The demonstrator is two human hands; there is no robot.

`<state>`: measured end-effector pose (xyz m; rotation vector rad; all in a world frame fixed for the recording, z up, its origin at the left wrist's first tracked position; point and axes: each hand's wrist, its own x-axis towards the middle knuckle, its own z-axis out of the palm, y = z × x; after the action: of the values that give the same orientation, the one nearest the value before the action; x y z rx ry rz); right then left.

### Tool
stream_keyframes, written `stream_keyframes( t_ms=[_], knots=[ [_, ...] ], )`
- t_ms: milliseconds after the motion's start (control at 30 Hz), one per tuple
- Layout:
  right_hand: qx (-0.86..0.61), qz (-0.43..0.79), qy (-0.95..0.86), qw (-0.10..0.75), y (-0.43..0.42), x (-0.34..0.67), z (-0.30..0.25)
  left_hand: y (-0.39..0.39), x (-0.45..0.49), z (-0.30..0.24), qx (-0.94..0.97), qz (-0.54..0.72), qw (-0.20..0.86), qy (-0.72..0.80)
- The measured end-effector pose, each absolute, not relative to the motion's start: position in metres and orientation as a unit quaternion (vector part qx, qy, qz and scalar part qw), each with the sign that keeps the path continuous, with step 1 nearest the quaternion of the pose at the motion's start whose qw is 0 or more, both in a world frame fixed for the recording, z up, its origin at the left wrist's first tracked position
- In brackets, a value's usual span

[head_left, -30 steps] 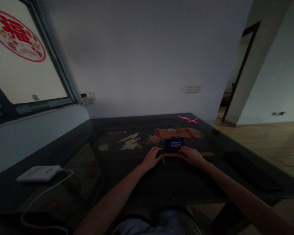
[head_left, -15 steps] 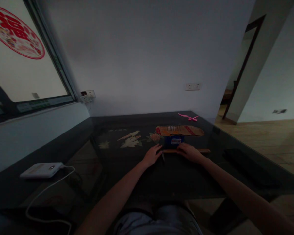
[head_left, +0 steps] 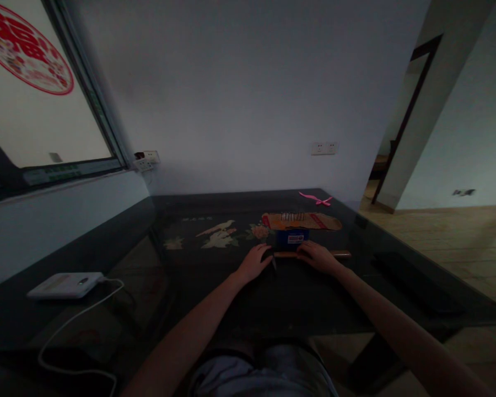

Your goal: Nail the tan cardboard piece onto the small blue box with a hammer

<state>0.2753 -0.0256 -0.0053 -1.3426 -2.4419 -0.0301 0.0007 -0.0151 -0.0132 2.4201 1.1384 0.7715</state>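
Observation:
A hammer [head_left: 341, 254] lies crosswise on the dark table, its wooden handle pointing right and its dark metal head at the left end. My right hand [head_left: 319, 257] is closed over the middle of the handle, fingers bent down onto it. My left hand [head_left: 251, 266] rests beside the hammer head, thumb and fingers apart, the fingertips close to the metal; whether they touch it I cannot make out. Just behind the handle stands a blue box [head_left: 291, 238] with a white label. Beyond it is a piece of brown cardboard [head_left: 322, 221] with red stripes, several nails [head_left: 292, 216] standing along it.
A pink ribbon-like strip [head_left: 321, 202] lies near the table's far right corner. At the left are a white power bank [head_left: 66, 285] and its white cable [head_left: 72, 320]. A long dark object [head_left: 417, 284] sits at the right. The wall bounds the table's far side.
The view has shifted slightly. Both hands and the hammer keep about the same place on the table.

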Motion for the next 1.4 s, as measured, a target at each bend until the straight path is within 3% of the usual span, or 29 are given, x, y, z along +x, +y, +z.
stream_keyframes(
  t_ms=[567,1033,1233,1400],
  knots=[
    [-0.469,-0.032,-0.867,0.164,-0.023,0.281,-0.008,-0.022,-0.002,-0.004,0.863,0.238,0.191,0.403],
    [-0.493,-0.045,-0.852,0.17,-0.025,0.284,-0.004,-0.017,-0.003,-0.013,0.857,0.283,0.202,0.38],
    [-0.544,-0.062,-0.803,0.235,-0.033,0.296,0.012,-0.015,-0.003,-0.012,0.841,0.318,0.223,0.376],
    [-0.53,-0.004,-0.78,0.333,-0.051,0.261,0.023,-0.005,-0.006,-0.011,0.764,0.371,0.339,0.404]
  ],
)
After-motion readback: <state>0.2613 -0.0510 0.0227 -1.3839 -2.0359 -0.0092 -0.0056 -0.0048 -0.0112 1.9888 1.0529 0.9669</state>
